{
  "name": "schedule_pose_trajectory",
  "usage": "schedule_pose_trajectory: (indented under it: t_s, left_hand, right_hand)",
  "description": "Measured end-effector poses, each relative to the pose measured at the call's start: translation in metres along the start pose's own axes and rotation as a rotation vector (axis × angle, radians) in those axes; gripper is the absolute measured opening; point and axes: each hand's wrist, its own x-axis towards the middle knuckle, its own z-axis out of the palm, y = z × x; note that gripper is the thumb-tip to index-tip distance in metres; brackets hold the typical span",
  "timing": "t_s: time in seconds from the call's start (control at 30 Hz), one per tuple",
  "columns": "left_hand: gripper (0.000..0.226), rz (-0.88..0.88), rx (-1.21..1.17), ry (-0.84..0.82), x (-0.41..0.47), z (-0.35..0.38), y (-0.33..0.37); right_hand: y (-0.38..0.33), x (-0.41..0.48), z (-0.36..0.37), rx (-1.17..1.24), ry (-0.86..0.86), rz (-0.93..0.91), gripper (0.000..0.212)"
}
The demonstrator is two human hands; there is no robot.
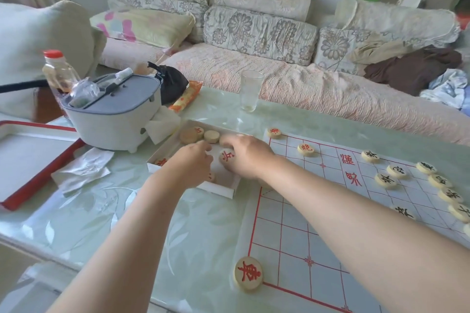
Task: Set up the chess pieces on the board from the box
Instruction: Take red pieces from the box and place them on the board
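Observation:
A shallow white box (pixel 229 192) lies left of the paper board (pixel 292 231) and holds several round wooden pieces with red characters. Both hands reach into it. My left hand (pixel 190 165) is curled over pieces in the middle of the box; what its fingers hold is hidden. My right hand (pixel 248 157) has its fingers bent around a red-marked piece (pixel 227 156). On the board stand a red piece at the near corner (pixel 248 276), two red ones at the far left (pixel 274 132) (pixel 306 149), and several black-marked pieces (pixel 386 180) along the right side.
A grey-lidded white appliance (pixel 114 119) and a red-rimmed tray (pixel 33 160) stand left of the box. A drinking glass (pixel 250 90) stands behind the board, with a snack packet (pixel 185 96), a bottle (pixel 59 71) and crumpled tissue (pixel 81 170) nearby. A sofa lies beyond the table.

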Motion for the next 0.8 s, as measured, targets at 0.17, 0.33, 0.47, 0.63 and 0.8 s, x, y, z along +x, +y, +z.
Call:
schedule_pose_trajectory:
  t_s: [0.17,0.33,0.47,0.63,0.8]
  left_hand:
    - [0.039,-0.016,-0.104,0.103,0.006,-0.004,0.003]
    - [0.041,-0.064,-0.208,0.184,0.006,-0.012,0.002]
    - [0.040,-0.116,-0.199,0.246,0.001,-0.018,-0.005]
    - [0.029,-0.121,-0.182,0.216,-0.002,-0.021,-0.007]
    - [0.028,-0.088,-0.198,0.202,-0.004,-0.021,-0.003]
  right_hand:
    - [-0.017,-0.011,-0.005,0.288,0.078,-0.182,0.057]
    - [-0.022,-0.019,-0.009,0.315,0.073,-0.154,0.069]
    - [-0.019,-0.024,-0.009,0.221,-0.061,-0.089,0.046]
    - [-0.025,-0.027,-0.001,0.137,-0.135,-0.145,0.029]
    - [-0.028,-0.017,0.006,0.062,-0.145,-0.202,0.015]
